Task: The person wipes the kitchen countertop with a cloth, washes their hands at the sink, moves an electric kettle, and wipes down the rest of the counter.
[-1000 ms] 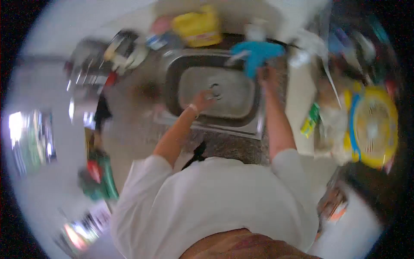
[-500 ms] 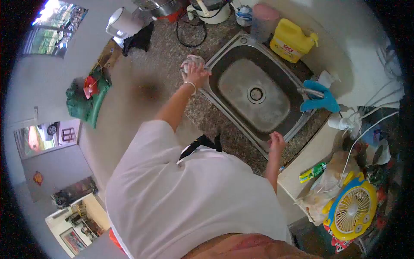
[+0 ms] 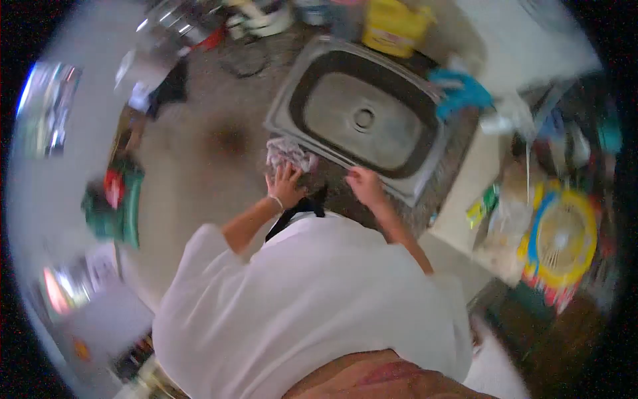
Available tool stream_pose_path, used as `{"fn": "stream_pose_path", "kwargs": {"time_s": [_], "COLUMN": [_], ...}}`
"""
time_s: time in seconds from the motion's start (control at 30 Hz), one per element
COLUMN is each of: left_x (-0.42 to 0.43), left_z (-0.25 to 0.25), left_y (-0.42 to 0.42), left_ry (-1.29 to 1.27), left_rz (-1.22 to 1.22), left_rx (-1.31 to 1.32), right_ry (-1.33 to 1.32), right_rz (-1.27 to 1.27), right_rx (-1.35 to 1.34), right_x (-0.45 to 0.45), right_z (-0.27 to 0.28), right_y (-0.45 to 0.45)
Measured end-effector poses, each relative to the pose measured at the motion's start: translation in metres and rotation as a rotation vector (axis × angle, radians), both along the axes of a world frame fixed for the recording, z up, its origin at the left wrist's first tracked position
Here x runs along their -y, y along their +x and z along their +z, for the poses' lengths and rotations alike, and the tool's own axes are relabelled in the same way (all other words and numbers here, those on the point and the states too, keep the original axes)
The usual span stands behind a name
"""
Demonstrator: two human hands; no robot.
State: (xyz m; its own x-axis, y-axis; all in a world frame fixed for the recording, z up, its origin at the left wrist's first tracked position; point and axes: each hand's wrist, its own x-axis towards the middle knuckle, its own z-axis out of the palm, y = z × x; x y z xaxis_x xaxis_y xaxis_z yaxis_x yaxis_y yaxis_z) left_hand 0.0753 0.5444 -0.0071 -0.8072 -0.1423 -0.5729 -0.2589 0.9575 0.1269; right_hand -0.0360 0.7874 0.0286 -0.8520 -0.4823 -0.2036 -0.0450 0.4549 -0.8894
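We see a crumpled pinkish-grey cloth [image 3: 284,153] on the worktop [image 3: 256,96], by its front edge and just outside the near left corner of the sink [image 3: 287,106]. Our left hand [image 3: 287,185] lies on the near side of the cloth, fingers spread wide and pressing on it; a pale bracelet [image 3: 276,203] circles the wrist. Our right hand [image 3: 365,186] is at the sink's front rim, fingers bent and close together; we cannot tell whether they hold anything, or whether they touch the rim.

In the sink's floor we see a round drain [image 3: 363,118]. A yellow jug [image 3: 397,30] stands behind the sink's back edge, and a blue glove-like thing [image 3: 460,93] hangs at its right end, toward the back corner. On the worktop's left part, a dark cord [image 3: 244,65] lies looped. Beyond the worktop's right edge we have a green-and-yellow packet [image 3: 483,206] and a yellow-and-blue fan [image 3: 561,229], both blurred.
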Motion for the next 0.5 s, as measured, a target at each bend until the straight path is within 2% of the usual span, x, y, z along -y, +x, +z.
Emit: {"fn": "stream_pose_path", "kwargs": {"time_s": [0.07,0.13,0.17,0.23,0.27,0.3,0.33,0.4,0.43,0.5], "left_x": [-0.019,-0.033,-0.016,-0.007,-0.004,-0.002,0.007,0.018,0.021,0.025], "left_z": [-0.009,-0.007,-0.086,-0.065,-0.040,-0.004,-0.001,0.001,0.000,-0.007], "left_y": [0.000,-0.012,-0.002,-0.012,-0.024,-0.028,-0.023,-0.022,-0.027,-0.037], "left_ry": [0.043,0.121,0.139,0.274,0.333,0.436,0.338,0.121,0.031,-0.143], "left_rz": [-0.308,-0.550,-0.595,-0.534,-0.480,-0.299,-0.275,-0.220,-0.205,-0.166], "left_rx": [-0.068,-0.076,-0.280,-0.146,-0.087,-0.020,-0.103,-0.277,-0.265,-0.246], "right_ry": [-0.052,-0.020,0.022,0.101,0.187,0.258,0.326,0.416,0.460,0.492], "right_rz": [0.152,0.073,0.030,0.010,0.008,0.018,0.034,-0.084,-0.144,-0.333], "right_rx": [-0.241,-0.353,-0.287,-0.143,-0.259,-0.380,-0.502,-0.469,-0.450,-0.498], "right_x": [0.032,0.061,0.066,0.065,0.062,0.051,0.043,0.013,-0.002,-0.042], "right_z": [-0.002,-0.030,-0.029,-0.022,-0.026,-0.040,-0.040,-0.034,-0.025,-0.049], "right_y": [0.016,0.041,0.046,0.054,0.061,0.070,0.079,0.096,0.101,0.110]}}
